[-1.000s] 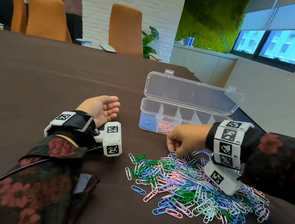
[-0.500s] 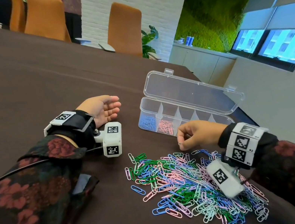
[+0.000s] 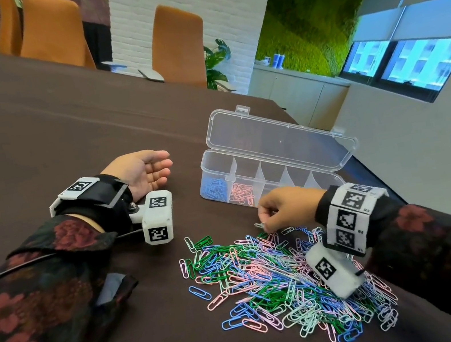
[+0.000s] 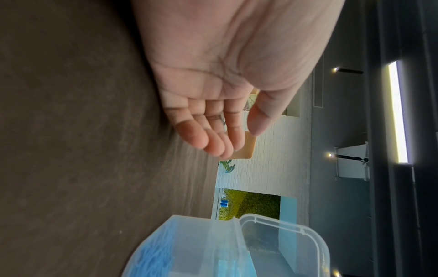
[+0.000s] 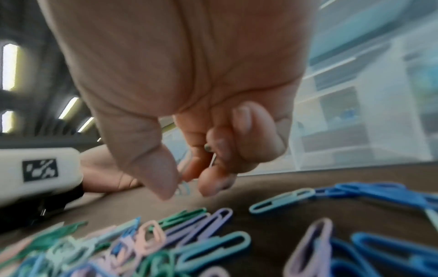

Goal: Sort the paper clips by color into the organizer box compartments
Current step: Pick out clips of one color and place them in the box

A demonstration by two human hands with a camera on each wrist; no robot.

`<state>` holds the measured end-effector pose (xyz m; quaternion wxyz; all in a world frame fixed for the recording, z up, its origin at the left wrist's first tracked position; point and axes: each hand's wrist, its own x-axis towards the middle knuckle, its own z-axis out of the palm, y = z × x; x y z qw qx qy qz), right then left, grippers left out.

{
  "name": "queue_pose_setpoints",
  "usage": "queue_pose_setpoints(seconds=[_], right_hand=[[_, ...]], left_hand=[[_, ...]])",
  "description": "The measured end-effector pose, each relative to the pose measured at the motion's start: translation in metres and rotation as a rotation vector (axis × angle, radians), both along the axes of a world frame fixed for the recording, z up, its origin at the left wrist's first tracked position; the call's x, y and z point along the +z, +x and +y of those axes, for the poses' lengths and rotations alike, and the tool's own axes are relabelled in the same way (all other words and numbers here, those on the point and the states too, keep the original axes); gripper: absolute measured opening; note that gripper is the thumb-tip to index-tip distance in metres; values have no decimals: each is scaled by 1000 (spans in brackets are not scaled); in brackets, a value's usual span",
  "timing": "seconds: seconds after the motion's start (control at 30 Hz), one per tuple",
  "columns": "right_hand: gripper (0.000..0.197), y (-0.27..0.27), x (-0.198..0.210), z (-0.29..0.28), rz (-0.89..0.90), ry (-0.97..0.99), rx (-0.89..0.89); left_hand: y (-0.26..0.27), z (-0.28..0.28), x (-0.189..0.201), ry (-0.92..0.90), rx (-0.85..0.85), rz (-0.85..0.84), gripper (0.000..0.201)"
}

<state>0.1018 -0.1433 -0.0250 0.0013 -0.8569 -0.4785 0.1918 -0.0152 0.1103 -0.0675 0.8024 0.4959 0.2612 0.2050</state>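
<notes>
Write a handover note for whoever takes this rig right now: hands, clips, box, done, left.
Left hand: idle, palm up on the table, holding nothing.
Right hand: pinching a pale paper clip just above the pile, beside the organizer box.
Done: blue clips in the leftmost compartment, pink clips in the next.
Left: remaining compartments look empty; most clips remain unsorted.

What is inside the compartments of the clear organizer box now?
In the organizer box, blue clips fill the leftmost compartment, pink clips the next. The others look empty; the right hand hides part.
</notes>
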Motion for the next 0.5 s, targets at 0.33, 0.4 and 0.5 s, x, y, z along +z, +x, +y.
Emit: queue_pose_setpoints(seconds=[0.33, 0.4, 0.5], right_hand=[[32, 9, -5, -36, 969, 847, -532], [31, 9, -3, -37, 938, 928, -558], [28, 15, 9, -31, 761, 969, -586]], left_hand=[[1, 0, -1, -2, -16, -11, 8], [2, 1, -2, -3, -15, -13, 10], [2, 3, -3, -4, -14, -14, 11]])
